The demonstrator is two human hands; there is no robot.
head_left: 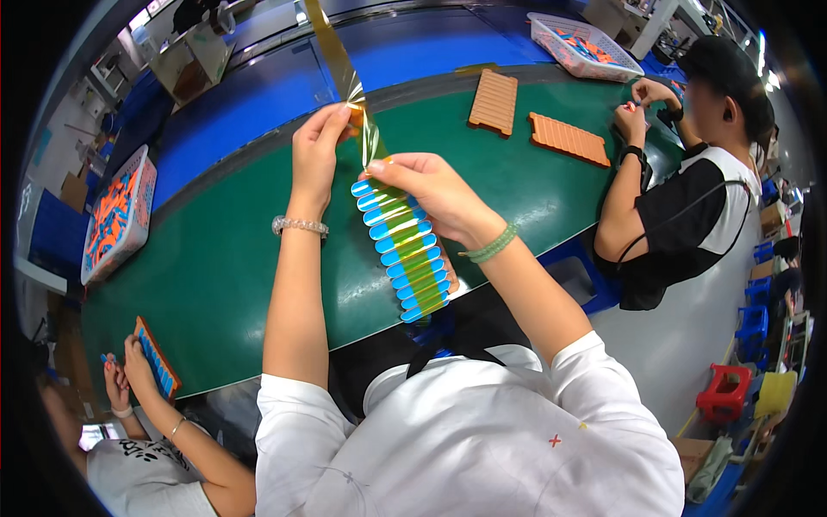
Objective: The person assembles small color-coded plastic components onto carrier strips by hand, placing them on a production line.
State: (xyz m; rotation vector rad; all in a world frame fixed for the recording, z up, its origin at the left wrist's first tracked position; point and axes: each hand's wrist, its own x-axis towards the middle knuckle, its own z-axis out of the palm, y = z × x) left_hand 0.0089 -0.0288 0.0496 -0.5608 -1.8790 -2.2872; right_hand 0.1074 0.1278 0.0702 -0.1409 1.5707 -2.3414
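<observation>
Green conveyor belt (215, 258) carries two orange ribbed trays (494, 102), (568, 138); white baskets of parts (119, 215), (584, 45) sit on its blue border.

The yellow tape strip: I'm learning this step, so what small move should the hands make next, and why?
Probably the right hand should press the yellow tape strip further down the row of blue pieces; the left hand holds the tape taut above, where it has yet to touch them.

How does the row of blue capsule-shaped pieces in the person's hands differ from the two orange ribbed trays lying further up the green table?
The row of blue capsule-shaped pieces is held in the air with yellow transparent tape across it; the orange ribbed trays lie flat, untaped and untouched on the green table. Both are ribbed and oblong.
</observation>
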